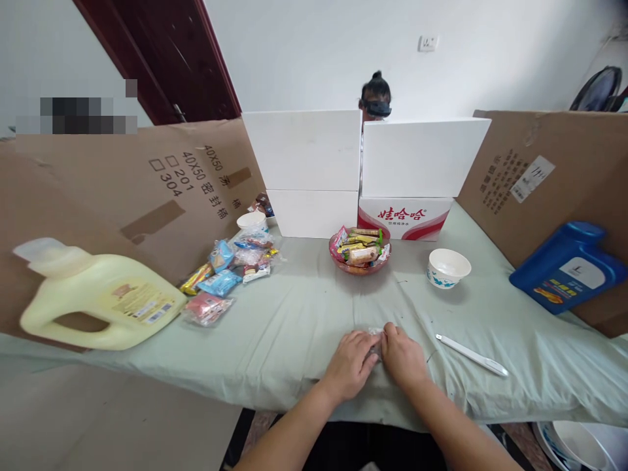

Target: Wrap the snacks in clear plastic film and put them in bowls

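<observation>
Near the front edge of the table, my left hand (pixel 349 361) and my right hand (pixel 404 356) meet over a small clear plastic packet (pixel 375 331). The fingers of both hands are closed on it, the right ones pinching its far edge. What the packet contains is mostly hidden by my fingers. Right of my right hand lies a white box cutter (pixel 473 356), apart from it. Beyond my hands stands a reddish bowl (pixel 357 269) heaped with wrapped snacks (pixel 363 252). A white paper bowl (pixel 447 267) with a blue pattern is upright to its right.
Wrapped snacks (pixel 223 281) lie piled at left beside a yellow jug (pixel 110 294). Another paper bowl (pixel 252 221) stands behind them. A blue bottle (pixel 569 268) leans at right. White boxes (pixel 311 150) and cardboard panels (pixel 549 196) border the table; a person (pixel 376 98) is behind.
</observation>
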The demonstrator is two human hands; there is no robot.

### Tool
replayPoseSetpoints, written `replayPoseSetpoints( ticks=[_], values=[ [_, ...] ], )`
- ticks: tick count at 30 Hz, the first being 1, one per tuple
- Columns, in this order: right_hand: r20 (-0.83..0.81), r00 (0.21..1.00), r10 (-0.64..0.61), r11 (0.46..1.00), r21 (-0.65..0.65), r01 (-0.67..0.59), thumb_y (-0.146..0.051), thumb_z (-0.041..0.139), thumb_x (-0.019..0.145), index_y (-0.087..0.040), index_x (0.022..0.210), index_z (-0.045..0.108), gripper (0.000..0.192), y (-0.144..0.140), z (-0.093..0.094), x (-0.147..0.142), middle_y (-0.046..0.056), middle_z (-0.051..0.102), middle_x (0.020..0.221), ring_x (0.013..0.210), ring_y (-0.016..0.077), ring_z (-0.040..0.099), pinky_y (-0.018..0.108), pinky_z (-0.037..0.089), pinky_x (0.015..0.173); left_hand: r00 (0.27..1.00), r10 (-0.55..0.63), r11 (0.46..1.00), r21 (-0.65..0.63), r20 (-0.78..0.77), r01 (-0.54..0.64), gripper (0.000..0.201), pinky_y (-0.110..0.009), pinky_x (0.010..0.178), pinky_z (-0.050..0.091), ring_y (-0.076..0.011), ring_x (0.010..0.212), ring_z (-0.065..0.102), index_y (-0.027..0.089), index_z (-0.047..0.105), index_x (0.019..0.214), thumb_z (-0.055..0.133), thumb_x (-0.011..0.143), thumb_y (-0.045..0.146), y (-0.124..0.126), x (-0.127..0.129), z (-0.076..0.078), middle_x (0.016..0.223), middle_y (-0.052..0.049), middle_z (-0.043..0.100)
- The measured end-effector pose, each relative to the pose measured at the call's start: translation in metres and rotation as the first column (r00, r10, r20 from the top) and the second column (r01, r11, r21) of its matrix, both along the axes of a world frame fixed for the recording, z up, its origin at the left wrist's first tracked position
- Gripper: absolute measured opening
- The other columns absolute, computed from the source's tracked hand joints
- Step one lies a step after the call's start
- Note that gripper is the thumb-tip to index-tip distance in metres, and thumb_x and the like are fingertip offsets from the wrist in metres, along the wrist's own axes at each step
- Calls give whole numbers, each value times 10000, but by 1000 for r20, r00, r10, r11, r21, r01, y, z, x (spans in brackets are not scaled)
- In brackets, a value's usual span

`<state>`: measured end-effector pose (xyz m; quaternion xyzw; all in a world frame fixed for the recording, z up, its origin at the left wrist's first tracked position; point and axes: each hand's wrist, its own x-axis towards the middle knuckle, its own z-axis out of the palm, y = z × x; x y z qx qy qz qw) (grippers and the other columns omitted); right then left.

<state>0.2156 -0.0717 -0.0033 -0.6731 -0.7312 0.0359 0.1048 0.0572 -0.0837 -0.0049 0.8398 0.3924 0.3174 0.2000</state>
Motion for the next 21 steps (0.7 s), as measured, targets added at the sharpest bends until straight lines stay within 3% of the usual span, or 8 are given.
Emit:
replayPoseSetpoints(
  ticks=[4,7,9,12,14,16,18,21],
  values=[
    [52,998,-31,999,28,29,-259,398,967,-178,928,551,177,2,2,4,61,654,840,661,168,637,259,364,540,986,156,987,56,-58,-152,134,-435,912,474,-240,1025,527,204,658,929,544,872,160,-4,6,6,1013,-73,577],
    [87,994,-73,994,84,65,-296,453,945,-157,951,578,188,7,7,22,105,644,900,809,230,635,316,433,668,976,215,974,87,-46,-210,150,-417,900,490,-231,1014,528,209,668,923,580,833,128,-4,8,4,1010,-70,561],
    [96,992,-88,978,195,68,-230,478,918,-142,983,599,163,9,9,35,140,636,995,947,271,605,377,446,782,976,212,974,96,-49,-207,176,-428,907,491,-238,1027,523,214,668,949,587,821,126,-4,9,3,1022,-72,560],
    [81,988,132,915,373,-153,-150,454,897,-157,1080,614,243,2,6,44,146,605,1187,1162,281,519,440,407,948,979,196,977,91,-60,-191,206,-453,915,489,-250,1038,521,215,659,982,563,825,122,-5,8,3,1035,-81,564],
    [103,914,394,834,378,-402,-250,482,910,-178,1233,564,342,-6,1,41,124,549,1327,1297,271,418,449,359,1033,982,186,979,92,-29,-182,228,-453,918,492,-251,1039,529,213,653,977,528,822,102,-5,6,1,1044,-85,567],
    [129,831,541,776,307,-552,-425,518,896,-181,1390,436,557,-13,-5,36,118,470,1429,1359,276,349,455,339,1066,979,197,974,100,52,-202,259,-429,906,504,-239,1030,546,204,640,941,464,812,64,-6,3,-3,1046,-88,572],
    [134,816,562,785,225,-577,-530,526,867,-178,1463,329,720,-17,-11,30,128,401,1481,1374,289,331,466,334,1077,959,240,961,101,153,-257,287,-398,876,520,-222,1004,567,196,613,921,400,809,40,-7,0,-8,1030,-90,579],
    [118,842,527,827,155,-540,-533,554,841,-185,1481,298,771,-23,-20,25,131,342,1509,1387,307,309,481,314,1096,922,301,937,105,242,-333,253,-374,834,536,-214,957,592,199,576,955,379,851,79,-8,-4,-11,985,-87,594]
  ],
)
